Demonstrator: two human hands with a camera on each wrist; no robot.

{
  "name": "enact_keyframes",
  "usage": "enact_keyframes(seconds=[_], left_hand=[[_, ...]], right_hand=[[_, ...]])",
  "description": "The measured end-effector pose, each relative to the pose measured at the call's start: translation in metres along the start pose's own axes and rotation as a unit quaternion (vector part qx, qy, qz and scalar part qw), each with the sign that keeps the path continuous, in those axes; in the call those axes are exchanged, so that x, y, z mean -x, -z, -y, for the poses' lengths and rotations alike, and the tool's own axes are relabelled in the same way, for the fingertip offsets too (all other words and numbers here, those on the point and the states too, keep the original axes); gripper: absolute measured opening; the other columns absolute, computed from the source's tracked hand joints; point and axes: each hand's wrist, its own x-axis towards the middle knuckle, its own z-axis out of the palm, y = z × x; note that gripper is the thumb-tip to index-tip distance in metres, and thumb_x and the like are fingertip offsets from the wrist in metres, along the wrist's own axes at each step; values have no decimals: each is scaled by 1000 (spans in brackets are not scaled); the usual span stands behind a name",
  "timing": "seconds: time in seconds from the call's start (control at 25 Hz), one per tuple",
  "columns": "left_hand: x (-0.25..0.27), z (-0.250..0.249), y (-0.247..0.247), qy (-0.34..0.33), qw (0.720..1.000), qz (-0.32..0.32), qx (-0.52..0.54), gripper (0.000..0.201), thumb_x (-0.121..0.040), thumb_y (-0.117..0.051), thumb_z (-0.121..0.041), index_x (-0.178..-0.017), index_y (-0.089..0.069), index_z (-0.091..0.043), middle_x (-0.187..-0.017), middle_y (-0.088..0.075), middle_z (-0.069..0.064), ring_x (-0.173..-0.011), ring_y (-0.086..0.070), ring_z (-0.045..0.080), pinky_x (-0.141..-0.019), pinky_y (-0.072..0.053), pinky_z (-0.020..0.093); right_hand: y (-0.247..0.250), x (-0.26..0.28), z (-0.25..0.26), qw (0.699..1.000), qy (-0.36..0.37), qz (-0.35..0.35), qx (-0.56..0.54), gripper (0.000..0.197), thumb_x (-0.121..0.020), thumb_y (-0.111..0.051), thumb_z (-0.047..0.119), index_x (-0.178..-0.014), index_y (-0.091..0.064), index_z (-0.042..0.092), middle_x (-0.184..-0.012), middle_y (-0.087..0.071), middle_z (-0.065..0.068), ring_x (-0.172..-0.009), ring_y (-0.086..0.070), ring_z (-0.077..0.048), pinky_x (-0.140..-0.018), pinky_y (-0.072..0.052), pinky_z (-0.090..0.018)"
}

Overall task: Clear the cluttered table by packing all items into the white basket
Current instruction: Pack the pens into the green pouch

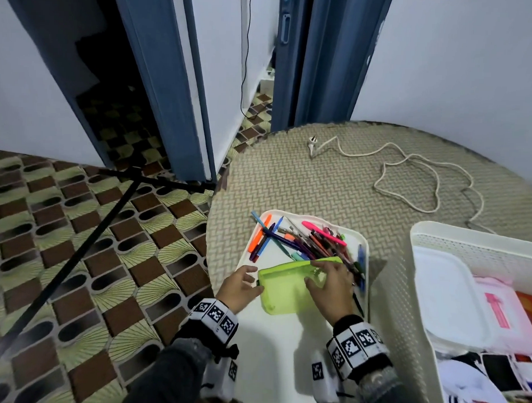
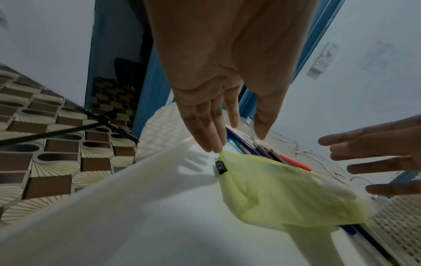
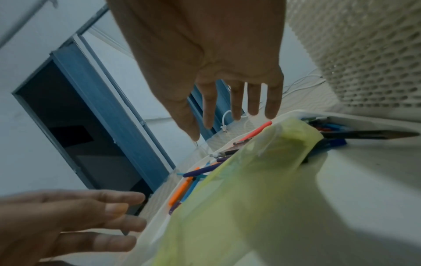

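Pouch (image 1: 289, 288), translucent lime mesh, lies on smooth white tray (image 1: 284, 337).

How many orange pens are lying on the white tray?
2. Both orange pens lie at the far left of the white tray, crossed by dark pens: one nearer the far rim, one just below it. More may be hidden under the pile or the green pouch.

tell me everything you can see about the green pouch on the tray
The green pouch is a flat, translucent lime-green zip bag that looks like soft plastic or mesh, with a small black tab at its left end. It lies on the white tray, its far edge over the pile of pens. The right hand rests on its right part with spread fingers; the left hand is at its left end.
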Motion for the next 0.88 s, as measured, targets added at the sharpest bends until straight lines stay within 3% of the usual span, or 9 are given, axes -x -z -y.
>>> enact_keyframes(seconds=[0.2,0.32,0.44,0.52,0.56,0.64,0.72,0.76,0.88], left_hand=[[-29,15,-7,44,998,39,3,59,-86,-68,-16,-137,-40,-11,-109,-50,7,-100,-53,22,-88,-43,28],[-48,24,-12,47,998,44,-4,61,-84,-71,-19,-136,-41,-12,-105,-54,5,-96,-55,23,-86,-44,30],[-57,17,-11,-17,999,16,47,64,-80,-75,-12,-136,-44,-14,-114,-55,8,-94,-57,24,-79,-48,29],[-60,9,-4,-67,994,21,86,64,-78,-75,-6,-134,-46,-15,-105,-55,-2,-91,-56,17,-76,-47,23],[-64,7,2,-97,989,35,108,65,-74,-77,-6,-132,-48,-17,-103,-56,-7,-90,-55,12,-76,-45,21],[-71,1,17,-138,977,80,139,67,-67,-71,-9,-129,-48,-21,-103,-57,-8,-93,-56,9,-78,-45,17],[-78,-6,27,-131,965,123,190,64,-62,-60,-6,-124,-50,-21,-102,-55,-3,-97,-54,14,-78,-46,17],[-81,-6,28,-108,963,130,212,59,-62,-57,-7,-119,-52,-21,-101,-55,1,-100,-52,18,-79,-46,20],[-81,-1,26,-106,973,97,178,49,-69,-66,-29,-116,-51,-32,-101,-57,4,-103,-54,21,-89,-44,25]], right_hand=[[-8,-22,-17,995,-87,5,51,74,-82,-70,34,-145,-33,23,-155,-21,-13,-140,-23,-35,-113,-23,-47],[-19,-27,-27,992,-121,14,6,86,-77,-76,30,-147,-28,20,-147,-35,-18,-137,-31,-35,-112,-25,-46],[-22,-22,-33,990,-127,-22,-49,92,-67,-84,20,-144,-34,17,-140,-43,-17,-133,-34,-33,-111,-27,-45],[-24,-16,-36,979,-120,-64,-150,95,-60,-87,17,-141,-38,16,-135,-44,-12,-129,-37,-28,-110,-31,-43],[-26,-11,-34,969,-112,-92,-200,91,-57,-87,22,-138,-43,18,-131,-47,-9,-125,-41,-25,-107,-34,-42],[-29,-1,-28,928,-124,-135,-323,62,-60,-82,33,-116,-58,22,-115,-58,-7,-110,-54,-26,-96,-43,-42],[-31,9,-15,876,-169,-130,-432,22,-75,-77,27,-92,-62,21,-92,-64,0,-96,-59,-26,-84,-49,-42],[-34,13,-10,869,-180,-130,-442,14,-80,-74,25,-84,-61,21,-85,-64,3,-93,-59,-26,-80,-50,-43],[-45,26,-6,919,-145,-125,-345,24,-74,-78,15,-82,-56,23,-88,-60,1,-90,-59,-26,-75,-51,-42]])
